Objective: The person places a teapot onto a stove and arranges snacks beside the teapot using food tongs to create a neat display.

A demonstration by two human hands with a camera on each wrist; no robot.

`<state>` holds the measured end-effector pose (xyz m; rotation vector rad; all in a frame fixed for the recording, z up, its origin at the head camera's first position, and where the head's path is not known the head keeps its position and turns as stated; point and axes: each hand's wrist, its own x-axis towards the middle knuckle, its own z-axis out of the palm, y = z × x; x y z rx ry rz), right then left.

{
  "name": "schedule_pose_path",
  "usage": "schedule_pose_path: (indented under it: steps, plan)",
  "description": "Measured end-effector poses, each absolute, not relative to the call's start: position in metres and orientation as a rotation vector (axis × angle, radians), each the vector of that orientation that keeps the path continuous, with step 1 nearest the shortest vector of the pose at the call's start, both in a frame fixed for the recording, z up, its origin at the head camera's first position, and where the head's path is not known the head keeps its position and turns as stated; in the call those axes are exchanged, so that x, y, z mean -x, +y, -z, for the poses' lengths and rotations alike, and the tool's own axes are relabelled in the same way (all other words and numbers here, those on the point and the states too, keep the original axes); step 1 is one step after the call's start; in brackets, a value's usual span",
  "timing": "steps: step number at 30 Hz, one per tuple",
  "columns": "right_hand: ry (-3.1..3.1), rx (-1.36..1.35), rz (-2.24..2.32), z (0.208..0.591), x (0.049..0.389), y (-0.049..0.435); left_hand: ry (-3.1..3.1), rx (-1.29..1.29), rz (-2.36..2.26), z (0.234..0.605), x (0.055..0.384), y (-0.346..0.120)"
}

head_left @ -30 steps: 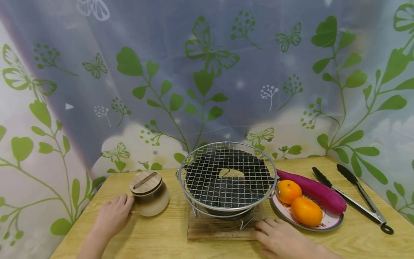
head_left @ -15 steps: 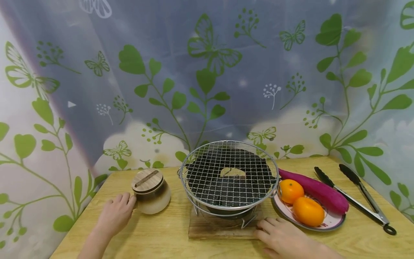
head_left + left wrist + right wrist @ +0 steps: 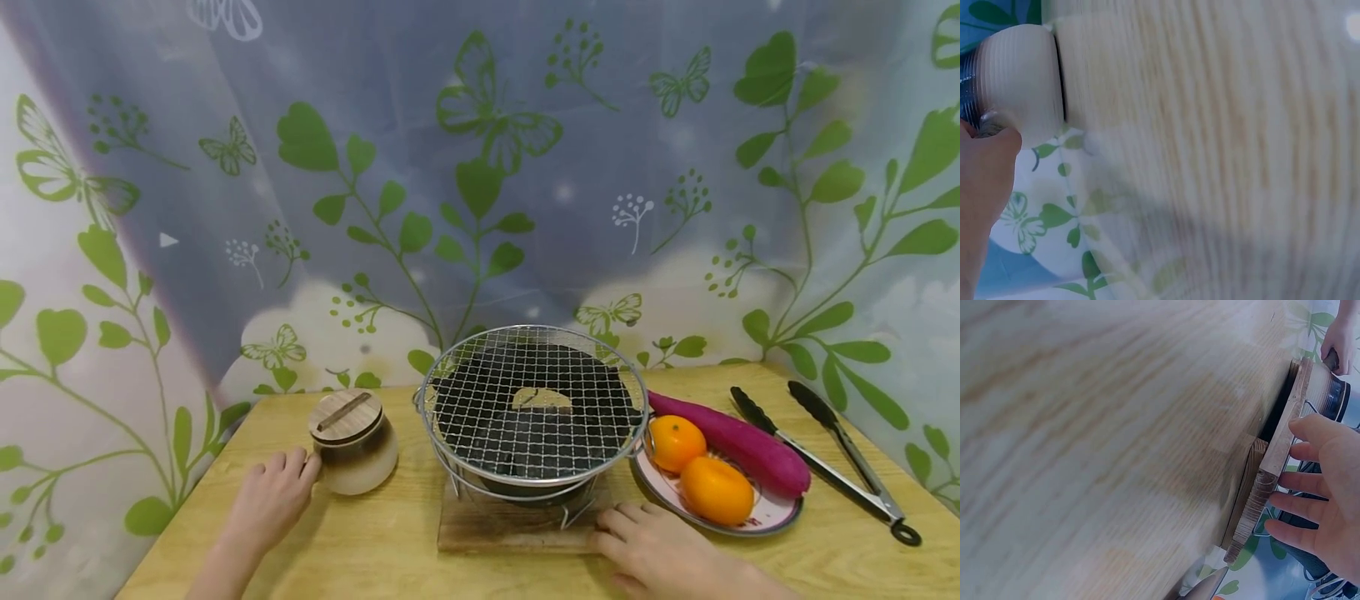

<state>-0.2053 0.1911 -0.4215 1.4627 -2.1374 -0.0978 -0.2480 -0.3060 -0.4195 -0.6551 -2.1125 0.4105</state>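
Note:
At the left of the table is a squat ceramic pot [image 3: 358, 467], brown above and cream below, under a wooden lid [image 3: 345, 415]. My left hand [image 3: 272, 498] holds it at its left side; the right wrist view shows a short dark handle [image 3: 1332, 359] in that hand's grip. A round grill stove with a wire mesh [image 3: 531, 408] stands mid-table on a wooden board [image 3: 517, 533]. My right hand [image 3: 652, 546] rests at the board's front right corner. Its fingers lie nearly straight and spread against the board's edge in the right wrist view.
Right of the grill, a patterned plate [image 3: 772, 523] bears two orange fruits [image 3: 716, 492] and a long purple vegetable [image 3: 738, 442]. Black-tipped metal tongs [image 3: 832, 467] lie spread at the far right. A leaf-and-butterfly curtain [image 3: 397, 167] hangs behind the table.
The head view shifts slightly, moving the whole scene a little to the right. Both hands keep their places at the pot and the board.

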Motion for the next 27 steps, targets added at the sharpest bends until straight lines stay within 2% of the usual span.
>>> schedule_pose_path:
  steps: [27]
  plan:
    - [-2.171,-1.476,0.082,0.4184,0.2051,0.1922,-2.045,0.589,-0.377,0.4223,0.2492,-0.3006]
